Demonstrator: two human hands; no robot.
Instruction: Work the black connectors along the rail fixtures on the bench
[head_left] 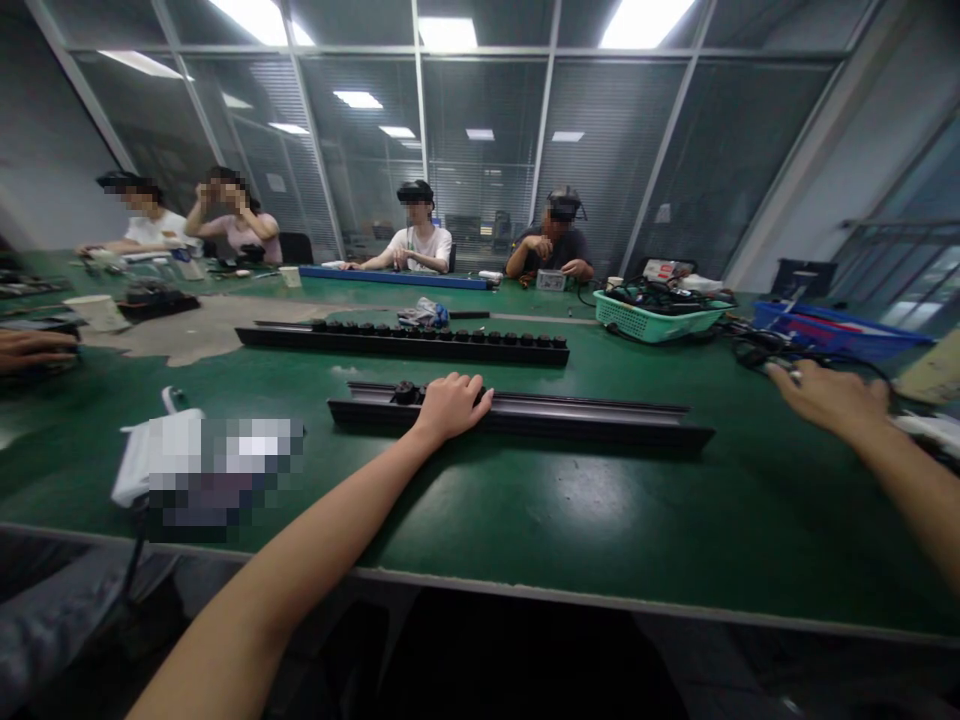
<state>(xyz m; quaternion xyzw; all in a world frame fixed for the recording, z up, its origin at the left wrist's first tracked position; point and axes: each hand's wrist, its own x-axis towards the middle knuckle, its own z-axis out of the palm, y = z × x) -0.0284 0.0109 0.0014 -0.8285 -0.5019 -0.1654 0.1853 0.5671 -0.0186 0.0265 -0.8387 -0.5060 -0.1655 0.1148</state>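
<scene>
My left hand point(450, 402) rests on a long black rail point(570, 418) that lies across the green table point(525, 510), fingers curled over its top beside a black knob point(406, 392) at the rail's left end. My right hand point(825, 392) reaches far right toward a heap of black cables and small parts point(765, 352); its fingertips pinch a small pale part I cannot name. A second black rail point(405, 345) with a row of several black knobs lies farther back.
A green basket point(652, 322) of cables and a blue tray point(840, 330) stand at the right. A white device point(161, 450) lies at my left. Another person's hand point(34, 350) shows at the left edge. Several people sit at the far side behind a blue rail point(390, 277).
</scene>
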